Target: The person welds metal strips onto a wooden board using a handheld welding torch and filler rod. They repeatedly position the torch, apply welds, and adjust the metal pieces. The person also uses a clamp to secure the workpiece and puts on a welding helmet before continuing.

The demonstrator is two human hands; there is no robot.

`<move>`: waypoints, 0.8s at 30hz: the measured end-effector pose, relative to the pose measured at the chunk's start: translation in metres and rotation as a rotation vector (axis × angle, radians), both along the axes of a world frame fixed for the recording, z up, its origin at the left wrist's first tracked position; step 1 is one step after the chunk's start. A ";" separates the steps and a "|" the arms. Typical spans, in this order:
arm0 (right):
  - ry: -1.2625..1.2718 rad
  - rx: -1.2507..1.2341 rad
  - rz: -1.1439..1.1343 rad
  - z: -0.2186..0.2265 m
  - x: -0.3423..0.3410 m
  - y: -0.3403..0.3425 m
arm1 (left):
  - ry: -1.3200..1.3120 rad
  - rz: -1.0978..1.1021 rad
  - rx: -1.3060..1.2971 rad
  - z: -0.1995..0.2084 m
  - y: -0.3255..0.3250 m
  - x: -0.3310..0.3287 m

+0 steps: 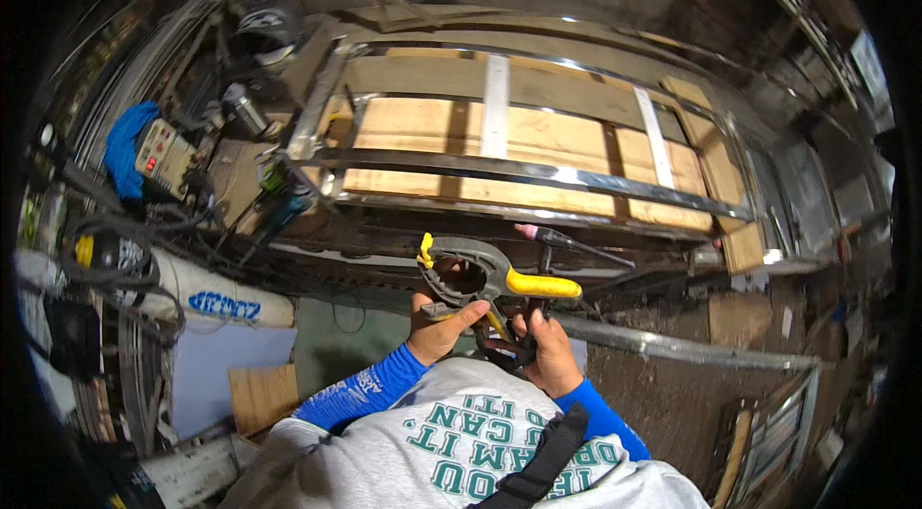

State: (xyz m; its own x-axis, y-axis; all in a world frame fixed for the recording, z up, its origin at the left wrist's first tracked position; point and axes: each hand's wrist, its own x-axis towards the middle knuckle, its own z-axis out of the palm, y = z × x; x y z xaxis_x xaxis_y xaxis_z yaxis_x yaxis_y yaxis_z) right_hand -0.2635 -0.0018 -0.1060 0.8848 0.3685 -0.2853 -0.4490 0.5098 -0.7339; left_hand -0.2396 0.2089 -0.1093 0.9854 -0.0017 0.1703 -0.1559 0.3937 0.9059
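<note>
— Hands close together: left hand (437,322) and right hand (549,348) both grip the spring clamp (485,280), just near of the metal frame (523,173).
— Squeeze those yellow handles evenly, I'd say, jaws square.

Cluttered workshop, dim at edges. Metal frame (538,173) lies across wooden boards (423,125) on workbench, lit bright from above. Left: blue cloth (127,139) beside small control box (165,156), tangled cables (115,259), white cylinder (216,293). Right: steel bar (672,346) over dirty floor (663,403), shelves (807,19) along wall.
</note>
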 end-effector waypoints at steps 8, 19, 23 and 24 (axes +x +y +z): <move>-0.084 -0.320 -0.385 0.032 0.047 -0.017 | -0.049 0.628 -0.219 0.020 0.104 -0.026; -0.584 -0.446 -0.651 0.120 0.124 -0.068 | 0.135 1.231 0.048 -0.051 0.413 0.111; -0.634 -0.512 -0.969 0.190 0.125 -0.060 | 0.474 1.096 0.107 -0.065 0.449 0.244; -0.692 -0.559 -0.899 0.205 0.123 -0.085 | 0.450 0.999 0.089 -0.080 0.462 0.272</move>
State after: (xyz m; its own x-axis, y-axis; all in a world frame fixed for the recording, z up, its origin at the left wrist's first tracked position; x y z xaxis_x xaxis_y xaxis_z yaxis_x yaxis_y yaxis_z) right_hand -0.1402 -0.0873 0.0988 0.7858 -0.4595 0.4139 0.4567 -0.0201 -0.8894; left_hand 0.0323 0.6711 -0.1897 0.5211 0.8371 -0.1666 -0.0162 0.2048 0.9787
